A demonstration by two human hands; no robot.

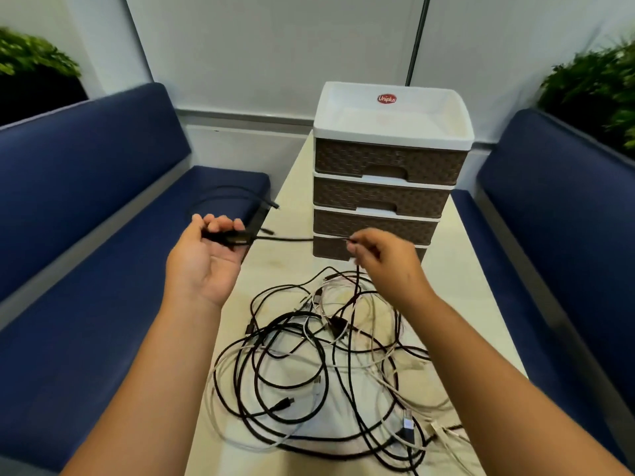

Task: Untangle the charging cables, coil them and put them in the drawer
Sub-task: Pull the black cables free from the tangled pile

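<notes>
Navy bench seat (86,207) occupies the left side, with a loop of the black cable (292,239) trailing over its cushion. Left hand (206,255), palm up, holds several gathered turns of that cable, fingers curled over the bundle near the table's left edge. From there the cable runs taut across to the right hand (381,259), which pinches it between fingertips in front of the lowest drawer; below the pinch it drops into the tangle.

Tangle of black and white charging cables (319,365) lies on the pale table (481,304), near the viewer, several plugs visible, strands crossing heavily. Drawer unit (388,173), brown woven-pattern fronts in a white frame, stands at the table's far end; all four drawers appear closed.

Assessment: one black cable is part-coiled; the remainder is not yet freed. Recommended practice: feed slack from the right hand in even loops, lifting the strand clear of crossings rather than pulling, which would likely tighten knots. Keep loops of matching size.

Legible marking: a red oval label (387,98) on the unit's top tray reads "Uniplus". No other writing is readable.
</notes>
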